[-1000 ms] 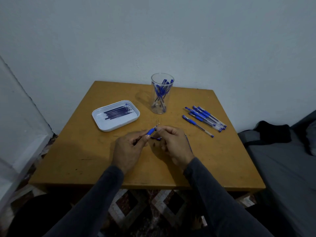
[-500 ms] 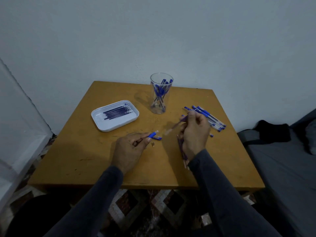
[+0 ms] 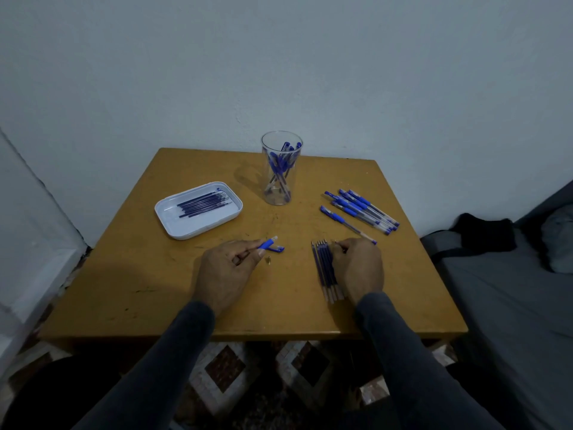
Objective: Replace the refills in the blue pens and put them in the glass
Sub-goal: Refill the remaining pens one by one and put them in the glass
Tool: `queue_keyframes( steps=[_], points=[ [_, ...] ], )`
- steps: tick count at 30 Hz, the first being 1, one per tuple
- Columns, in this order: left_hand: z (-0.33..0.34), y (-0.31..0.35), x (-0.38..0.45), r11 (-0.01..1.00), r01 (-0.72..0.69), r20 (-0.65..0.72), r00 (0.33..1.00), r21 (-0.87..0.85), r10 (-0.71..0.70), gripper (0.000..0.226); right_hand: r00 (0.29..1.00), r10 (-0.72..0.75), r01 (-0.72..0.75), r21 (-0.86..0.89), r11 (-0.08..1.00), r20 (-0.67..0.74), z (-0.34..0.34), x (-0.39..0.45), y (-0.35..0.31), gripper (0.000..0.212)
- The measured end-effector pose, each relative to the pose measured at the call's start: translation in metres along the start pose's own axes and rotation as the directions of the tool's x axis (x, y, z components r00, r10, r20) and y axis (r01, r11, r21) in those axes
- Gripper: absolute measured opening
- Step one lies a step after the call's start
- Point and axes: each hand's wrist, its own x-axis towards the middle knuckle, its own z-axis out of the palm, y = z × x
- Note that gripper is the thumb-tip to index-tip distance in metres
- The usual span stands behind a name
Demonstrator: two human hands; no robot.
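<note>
On the bench (image 3: 124,290) we saw the white tray (image 3: 173,225) of refills at left. Our left hand (image 3: 226,271) pinched a blue pen barrel (image 3: 267,243). The glass (image 3: 280,169) of pens stood behind. Our right hand (image 3: 358,268) rested curled on a row of refills (image 3: 324,268); loose pens (image 3: 359,211) lay farther right.

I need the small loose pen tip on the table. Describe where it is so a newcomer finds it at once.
Start at the square yellow-brown wooden table and find the left hand, which holds a blue pen barrel. Just right of its thumb, below the blue pen cap, lies the tiny metallic pen tip. It is the only small shiny speck, far shorter than any pen or refill.
</note>
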Motion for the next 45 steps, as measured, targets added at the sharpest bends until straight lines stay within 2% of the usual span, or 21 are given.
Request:
queue_keyframes(
  steps=[5, 16, 27, 32, 39, 45],
  points=[
    [0.001, -0.002, 0.000, 1.000, 0.001, -0.001, 1.000, 0.007, -0.001, 0.032, 1.000, 0.006, -0.006, -0.018, 1.000, 0.027, -0.003, -0.002, -0.002, 0.023],
    [0.001, 0.001, 0.000, 0.999, -0.011, -0.009, 1.000, -0.050, 0.011, 0.029, 0.998, -0.054, 0.052, 0.079, 0.996, 0.026, -0.011, 0.001, 0.006, 0.021],
    [0.001, 0.000, 0.000, 0.997, 0.015, -0.029, 0.999, -0.075, -0.017, 0.029, 0.993, -0.109, 0.107, 0.038, 0.994, 0.051, -0.013, -0.001, 0.003, 0.020],
    [-0.008, 0.004, 0.004, 0.990, 0.052, -0.059, 0.996, -0.128, -0.059, 0.028, 0.980, -0.196, 0.197, -0.012, 0.980, 0.041, -0.017, -0.005, -0.013, 0.022],
    [-0.051, -0.011, 0.009, 0.980, 0.052, -0.240, 0.966, -0.190, -0.097, 0.026, 0.915, -0.376, 0.378, 0.010, 0.926, 0.148, 0.007, -0.005, -0.082, 0.021],
    [-0.102, -0.041, 0.009, 0.998, 0.008, -0.368, 0.929, -0.069, -0.032, 0.030, 0.784, -0.601, 0.612, -0.027, 0.791, 0.156, 0.051, -0.008, -0.158, 0.020]
  ],
)
